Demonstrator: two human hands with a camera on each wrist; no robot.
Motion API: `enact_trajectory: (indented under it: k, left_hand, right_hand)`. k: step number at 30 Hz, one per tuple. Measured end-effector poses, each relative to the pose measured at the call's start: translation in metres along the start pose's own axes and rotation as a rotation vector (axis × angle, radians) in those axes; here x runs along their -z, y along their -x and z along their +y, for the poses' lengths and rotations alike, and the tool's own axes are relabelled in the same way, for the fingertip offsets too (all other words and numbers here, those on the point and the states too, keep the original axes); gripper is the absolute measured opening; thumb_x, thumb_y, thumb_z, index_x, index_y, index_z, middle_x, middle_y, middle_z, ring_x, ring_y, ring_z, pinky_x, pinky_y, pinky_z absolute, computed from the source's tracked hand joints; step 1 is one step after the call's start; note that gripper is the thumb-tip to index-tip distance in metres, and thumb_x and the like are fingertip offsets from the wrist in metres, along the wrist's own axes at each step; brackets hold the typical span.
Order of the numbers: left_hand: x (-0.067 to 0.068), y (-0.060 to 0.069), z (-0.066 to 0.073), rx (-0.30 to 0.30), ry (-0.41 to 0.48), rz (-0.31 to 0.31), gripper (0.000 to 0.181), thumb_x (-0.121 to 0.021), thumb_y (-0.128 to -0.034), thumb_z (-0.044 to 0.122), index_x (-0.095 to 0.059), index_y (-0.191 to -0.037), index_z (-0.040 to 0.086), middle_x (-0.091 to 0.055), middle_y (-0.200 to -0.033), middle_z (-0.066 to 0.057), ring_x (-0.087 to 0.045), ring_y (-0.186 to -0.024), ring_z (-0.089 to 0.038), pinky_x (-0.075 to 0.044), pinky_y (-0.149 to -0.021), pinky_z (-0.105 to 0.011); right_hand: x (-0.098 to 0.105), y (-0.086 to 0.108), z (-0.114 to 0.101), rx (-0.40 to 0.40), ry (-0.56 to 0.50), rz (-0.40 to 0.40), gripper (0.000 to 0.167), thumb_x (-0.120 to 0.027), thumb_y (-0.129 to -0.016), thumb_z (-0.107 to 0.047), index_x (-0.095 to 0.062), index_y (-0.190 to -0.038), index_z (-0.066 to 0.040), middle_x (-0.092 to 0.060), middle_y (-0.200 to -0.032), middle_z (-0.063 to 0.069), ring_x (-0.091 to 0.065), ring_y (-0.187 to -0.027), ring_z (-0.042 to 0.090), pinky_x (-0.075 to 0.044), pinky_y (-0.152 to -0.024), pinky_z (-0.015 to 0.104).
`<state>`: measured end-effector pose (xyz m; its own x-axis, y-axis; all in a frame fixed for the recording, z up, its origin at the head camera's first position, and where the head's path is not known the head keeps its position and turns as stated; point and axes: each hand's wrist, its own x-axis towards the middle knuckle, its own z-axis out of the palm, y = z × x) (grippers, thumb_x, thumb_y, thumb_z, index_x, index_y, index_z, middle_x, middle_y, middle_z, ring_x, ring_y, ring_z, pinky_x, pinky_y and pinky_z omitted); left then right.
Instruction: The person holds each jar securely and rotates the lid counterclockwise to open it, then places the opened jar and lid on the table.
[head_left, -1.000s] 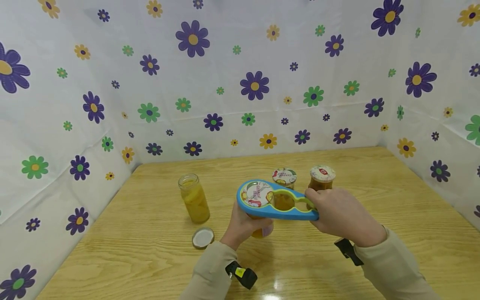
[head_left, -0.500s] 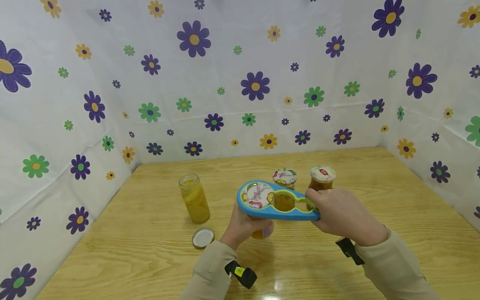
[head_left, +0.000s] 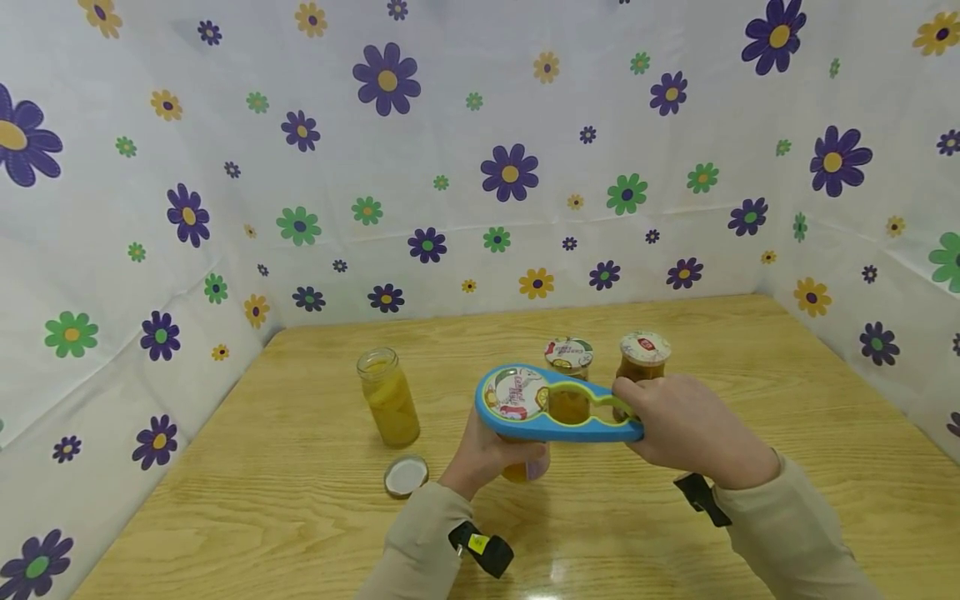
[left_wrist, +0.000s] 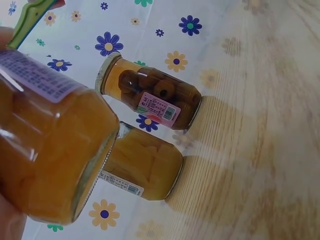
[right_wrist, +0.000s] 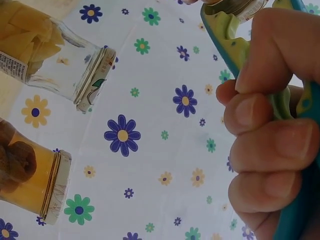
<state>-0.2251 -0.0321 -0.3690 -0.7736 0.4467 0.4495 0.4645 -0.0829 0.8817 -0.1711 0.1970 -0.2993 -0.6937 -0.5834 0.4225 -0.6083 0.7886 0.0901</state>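
In the head view my left hand (head_left: pixel 480 454) grips an orange jar (head_left: pixel 516 473) around its side. A blue and green opener (head_left: pixel 585 431) lies over that jar, its widest ring around the printed lid (head_left: pixel 517 393). My right hand (head_left: pixel 693 429) grips the narrow end of the opener, fingers curled round it, as the right wrist view also shows with the hand (right_wrist: pixel 275 125). The left wrist view has the held jar (left_wrist: pixel 55 150) close up, its base off the table.
Two lidded jars, one pale (head_left: pixel 568 354) and one dark (head_left: pixel 643 350), stand behind the opener. At the left are a lidless jar of yellow fruit (head_left: pixel 392 408) and a loose lid (head_left: pixel 406 476) on the wooden table (head_left: pixel 300 500). Flowered cloth (head_left: pixel 450 150) surrounds the table's back and sides.
The opener, the held jar and my right hand have shifted very slightly right and down. Both grips are the same.
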Motion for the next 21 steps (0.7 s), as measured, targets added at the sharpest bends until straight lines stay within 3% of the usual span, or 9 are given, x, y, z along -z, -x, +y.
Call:
enact_trajectory:
  k: [4, 8, 11, 18, 21]
  left_hand:
    - [-0.002, 0.001, 0.000, -0.007, 0.006, -0.050, 0.067, -0.073, -0.0589, -0.008, -0.043, -0.119, -0.003, -0.054, -0.110, -0.016, -0.051, -0.099, -0.018, -0.040, -0.089, -0.035]
    - [-0.007, 0.000, 0.005, -0.060, 0.036, -0.135, 0.067, -0.075, -0.0593, 0.000, -0.043, -0.118, -0.007, -0.053, -0.109, -0.019, -0.051, -0.098, -0.018, -0.041, -0.088, -0.037]
    - [-0.010, 0.000, 0.007, -0.093, 0.052, -0.158, 0.069, -0.077, -0.0603, 0.007, -0.042, -0.118, -0.008, -0.053, -0.109, -0.020, -0.051, -0.098, -0.017, -0.041, -0.088, -0.037]
    - [-0.009, 0.004, 0.004, -0.032, 0.136, -0.184, 0.080, -0.081, -0.0606, 0.020, -0.039, -0.121, -0.011, -0.053, -0.111, -0.009, -0.050, -0.099, -0.010, -0.039, -0.090, -0.031]
    - [-0.010, 0.004, 0.002, -0.038, 0.178, -0.209, 0.088, -0.081, -0.0603, 0.031, -0.036, -0.121, -0.014, -0.053, -0.110, 0.000, -0.050, -0.099, -0.010, -0.039, -0.090, -0.030]
  right_hand:
    - [0.002, 0.001, 0.006, 0.014, -0.027, -0.009, 0.028, -0.071, -0.062, -0.007, -0.048, -0.077, -0.011, -0.040, -0.055, -0.009, -0.030, -0.043, 0.004, -0.029, -0.040, 0.019]
    - [0.008, 0.006, 0.014, -0.013, -0.044, -0.028, 0.027, -0.071, -0.062, -0.007, -0.048, -0.075, -0.015, -0.033, -0.053, -0.009, -0.028, -0.043, 0.006, -0.027, -0.041, 0.020]
    - [0.013, 0.009, 0.016, -0.026, -0.037, -0.038, 0.026, -0.071, -0.062, -0.009, -0.050, -0.076, -0.015, -0.033, -0.052, -0.009, -0.029, -0.044, 0.007, -0.027, -0.041, 0.021]
    - [0.013, 0.009, 0.018, -0.012, -0.025, -0.056, 0.024, -0.069, -0.063, -0.010, -0.049, -0.074, -0.017, -0.030, -0.050, -0.010, -0.027, -0.042, 0.005, -0.025, -0.040, 0.020]
    - [0.013, 0.009, 0.019, -0.010, -0.032, -0.060, 0.023, -0.068, -0.063, -0.011, -0.049, -0.075, -0.017, -0.029, -0.050, -0.011, -0.027, -0.042, 0.004, -0.025, -0.040, 0.020]
